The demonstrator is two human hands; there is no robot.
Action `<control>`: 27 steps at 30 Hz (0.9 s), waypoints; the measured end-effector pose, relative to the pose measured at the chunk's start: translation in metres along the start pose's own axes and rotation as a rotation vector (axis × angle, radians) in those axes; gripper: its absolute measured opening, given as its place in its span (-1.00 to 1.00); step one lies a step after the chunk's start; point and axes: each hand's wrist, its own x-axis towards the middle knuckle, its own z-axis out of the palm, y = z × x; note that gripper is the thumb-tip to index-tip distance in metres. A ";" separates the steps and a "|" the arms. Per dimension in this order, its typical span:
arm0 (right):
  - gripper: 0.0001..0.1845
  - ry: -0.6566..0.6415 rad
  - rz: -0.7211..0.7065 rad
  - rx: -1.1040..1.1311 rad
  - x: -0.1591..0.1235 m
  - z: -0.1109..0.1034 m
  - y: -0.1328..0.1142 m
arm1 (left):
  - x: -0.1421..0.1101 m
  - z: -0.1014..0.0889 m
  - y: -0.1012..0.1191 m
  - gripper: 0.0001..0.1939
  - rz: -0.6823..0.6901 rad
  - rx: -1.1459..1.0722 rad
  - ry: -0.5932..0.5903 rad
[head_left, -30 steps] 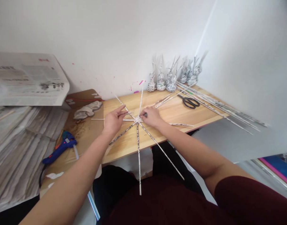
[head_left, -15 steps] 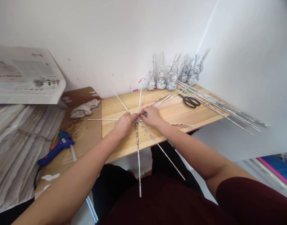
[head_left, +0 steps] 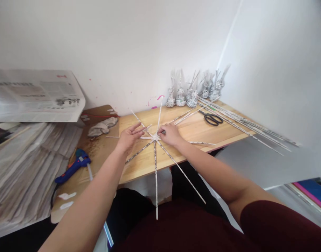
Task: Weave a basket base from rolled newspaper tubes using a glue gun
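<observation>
Thin rolled newspaper tubes (head_left: pixel 155 168) cross in a star shape, their woven center (head_left: pixel 155 137) lying on the wooden board. My right hand (head_left: pixel 169 135) pinches at the right side of this center, its fingertips closed on the paper there. Left of the center, my left hand (head_left: pixel 131 138) is raised slightly with its fingers stretched out. A short white paper end (head_left: pixel 149 126) shows by its fingertips; whether they touch it I cannot make out. One spoke of the star reaches toward my lap, and others spread over the board.
Black-handled scissors (head_left: pixel 213 119) lie at right beside a bundle of loose paper tubes (head_left: pixel 244 122). Several woven paper figures (head_left: pixel 180 97) stand against the wall. At left are a blue glue gun (head_left: pixel 73 167), a glove (head_left: pixel 103 126) and stacked newspapers (head_left: pixel 31 168).
My left hand has let go of the star's center and moved left, its fingers opening out. My right hand stays pinched at the center. The view has shifted slightly.
</observation>
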 end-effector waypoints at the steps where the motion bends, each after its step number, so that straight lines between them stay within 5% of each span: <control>1: -0.93 0.009 -0.009 0.011 0.000 0.000 0.000 | -0.001 -0.001 0.003 -0.43 -0.055 -0.122 -0.008; 12: -0.92 0.202 -0.038 0.150 -0.002 -0.012 -0.003 | 0.025 0.030 -0.009 -0.53 -0.097 -0.501 -0.022; 15: -0.79 0.307 -0.024 0.427 0.004 -0.015 -0.010 | 0.029 0.038 -0.016 -0.44 -0.063 -0.499 -0.039; 20: -0.73 0.179 0.135 0.905 0.035 -0.009 -0.023 | 0.030 0.038 -0.026 -0.37 -0.030 -0.518 -0.028; 27: -0.83 0.238 0.109 0.813 0.045 0.007 -0.036 | 0.036 0.032 -0.027 -0.48 -0.027 -0.610 0.072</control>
